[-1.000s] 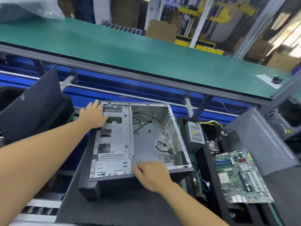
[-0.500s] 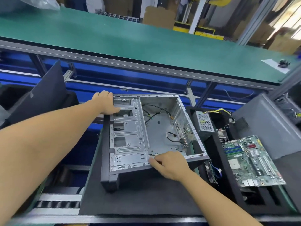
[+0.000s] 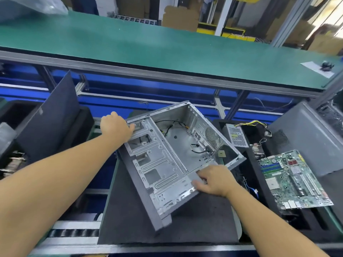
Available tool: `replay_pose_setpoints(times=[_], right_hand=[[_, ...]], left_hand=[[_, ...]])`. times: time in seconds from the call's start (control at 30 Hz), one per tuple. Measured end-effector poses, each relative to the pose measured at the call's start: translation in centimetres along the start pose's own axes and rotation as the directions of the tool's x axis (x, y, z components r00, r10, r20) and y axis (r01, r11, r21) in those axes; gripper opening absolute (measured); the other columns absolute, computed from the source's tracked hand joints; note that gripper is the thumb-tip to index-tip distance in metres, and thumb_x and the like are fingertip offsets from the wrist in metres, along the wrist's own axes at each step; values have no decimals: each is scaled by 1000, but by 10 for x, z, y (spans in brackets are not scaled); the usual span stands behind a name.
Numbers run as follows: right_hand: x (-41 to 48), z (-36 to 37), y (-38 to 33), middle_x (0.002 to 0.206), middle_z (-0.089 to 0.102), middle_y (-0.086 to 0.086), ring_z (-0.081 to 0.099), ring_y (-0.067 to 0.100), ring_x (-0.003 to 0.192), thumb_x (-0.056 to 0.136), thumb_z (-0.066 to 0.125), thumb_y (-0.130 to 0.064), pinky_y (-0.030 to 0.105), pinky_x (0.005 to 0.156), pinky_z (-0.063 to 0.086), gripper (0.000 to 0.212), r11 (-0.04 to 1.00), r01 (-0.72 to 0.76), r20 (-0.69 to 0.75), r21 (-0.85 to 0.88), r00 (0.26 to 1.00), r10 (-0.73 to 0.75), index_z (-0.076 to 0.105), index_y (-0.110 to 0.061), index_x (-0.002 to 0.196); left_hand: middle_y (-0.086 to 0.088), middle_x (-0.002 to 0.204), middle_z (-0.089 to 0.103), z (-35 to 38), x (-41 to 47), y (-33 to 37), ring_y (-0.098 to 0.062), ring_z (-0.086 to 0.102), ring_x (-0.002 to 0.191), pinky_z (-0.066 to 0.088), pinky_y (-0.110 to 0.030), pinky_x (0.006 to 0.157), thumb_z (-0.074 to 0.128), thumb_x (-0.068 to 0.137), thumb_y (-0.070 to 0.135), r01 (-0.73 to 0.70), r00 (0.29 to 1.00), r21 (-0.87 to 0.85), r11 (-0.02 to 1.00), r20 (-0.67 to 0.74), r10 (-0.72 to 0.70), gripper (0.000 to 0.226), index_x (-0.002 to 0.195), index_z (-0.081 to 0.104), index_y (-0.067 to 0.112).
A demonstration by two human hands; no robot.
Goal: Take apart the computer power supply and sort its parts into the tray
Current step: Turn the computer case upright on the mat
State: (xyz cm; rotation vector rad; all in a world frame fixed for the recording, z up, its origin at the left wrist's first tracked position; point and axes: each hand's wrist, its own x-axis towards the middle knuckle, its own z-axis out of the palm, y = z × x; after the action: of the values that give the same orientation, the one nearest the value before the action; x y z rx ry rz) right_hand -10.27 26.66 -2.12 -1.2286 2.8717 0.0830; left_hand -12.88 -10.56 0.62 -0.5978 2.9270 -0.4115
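A dark side panel leans at the far left. Next to it, the left grip is curled over the far left corner of an emptied computer case. The case sits skewed and tilted over a black mat on the counter, open side up, with a few loose wires left inside. The right grip clamps the case's near rim, fingers on top and thumb at the edge.

Right of the case lies a black foam tray. The power supply, a small silver box with a perforated face, rests in the tray's far compartment, with yellow and black cables trailing off to its right. Nearer the viewer, a green motherboard lies flat on the tray. A grey panel stands beyond it.

The case looks stiff, bulky and fairly light now it is stripped. Its thin steel edges are probably sharp, so two hands on opposite rims suit it. The power supply is likely dense and rigid, so it is best held by its solid sides, never by the cables, which could snag.
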Motion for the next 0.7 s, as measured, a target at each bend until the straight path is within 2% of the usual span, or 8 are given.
replay_pose_setpoints(times=[0.13, 0.2, 0.3, 0.33, 0.4, 0.5, 0.6, 0.7], right_hand=[[-7, 3, 19, 87, 58, 4, 53, 27, 78, 82, 39, -51, 40, 76, 36, 45, 999, 17, -267, -30, 963, -25, 64, -15, 88], [-14, 4, 22, 112, 58, 8, 51, 29, 101, 80, 41, -53, 45, 92, 30, 55, 992, -122, -310, 31, 942, 126, 65, -15, 111], [-31, 5, 20, 140, 44, 12, 41, 32, 126, 86, 45, -51, 50, 105, 24, 62, 897, -388, -242, 213, 868, 433, 52, -14, 135], [-35, 4, 18, 148, 34, 13, 35, 34, 133, 90, 50, -48, 50, 108, 25, 64, 800, -488, -160, 350, 810, 565, 43, -15, 144], [-39, -1, 9, 159, 14, 16, 25, 39, 141, 94, 58, -46, 51, 111, 28, 80, 399, -640, 176, 657, 645, 744, 16, -16, 156], [-34, -13, -10, 156, 22, 11, 36, 36, 134, 91, 60, -54, 49, 102, 39, 99, -148, -722, 638, 675, 472, 608, -7, -20, 157], [-22, -13, -33, 117, 47, 3, 54, 18, 91, 90, 67, -38, 37, 81, 43, 86, -204, -655, 619, 728, 499, 607, 7, -14, 147], [-13, -8, -50, 103, 54, 6, 55, 21, 77, 93, 56, -17, 36, 69, 46, 46, -150, -662, 506, 734, 386, 772, 21, -15, 123]], left_hand=[[-4, 77, 44, 1, -11, -14, -20, 44, 67, 38, -34, 68, 29, 106, 42, 14, 1000, -81, 997, 28, -12, 48, 91, 64, 12], [-6, 94, 58, 2, -11, -23, -24, 46, 76, 39, -34, 64, 32, 105, 40, 17, 997, -112, 994, 74, -9, 42, 83, 57, 14], [-10, 110, 63, 8, -14, -35, -26, 49, 79, 40, -35, 64, 23, 103, 48, 42, 978, -76, 996, 205, -25, 52, 105, 64, 16], [-7, 105, 64, 12, -14, -37, -25, 54, 76, 42, -37, 68, 19, 101, 53, 54, 970, -78, 995, 241, -34, 56, 108, 64, 19], [-5, 108, 68, 11, -16, -37, -25, 64, 84, 43, -38, 78, 10, 93, 69, 67, 951, -77, 995, 306, -41, 72, 120, 63, 28], [-7, 154, 44, -1, -10, -25, -31, 51, 131, 40, -45, 98, 3, 76, 93, 59, 922, -196, 979, 386, 22, 107, 152, 38, 27], [-14, 161, 31, -12, -9, 6, -36, 39, 140, 36, -47, 111, 24, 86, 86, 133, 908, -535, 834, 403, 115, 104, 154, 32, 8], [-18, 133, 58, -7, -4, 27, -36, 59, 112, 50, -42, 91, 52, 91, 64, 310, 908, -702, 641, 419, 19, 78, 139, 49, 2]])
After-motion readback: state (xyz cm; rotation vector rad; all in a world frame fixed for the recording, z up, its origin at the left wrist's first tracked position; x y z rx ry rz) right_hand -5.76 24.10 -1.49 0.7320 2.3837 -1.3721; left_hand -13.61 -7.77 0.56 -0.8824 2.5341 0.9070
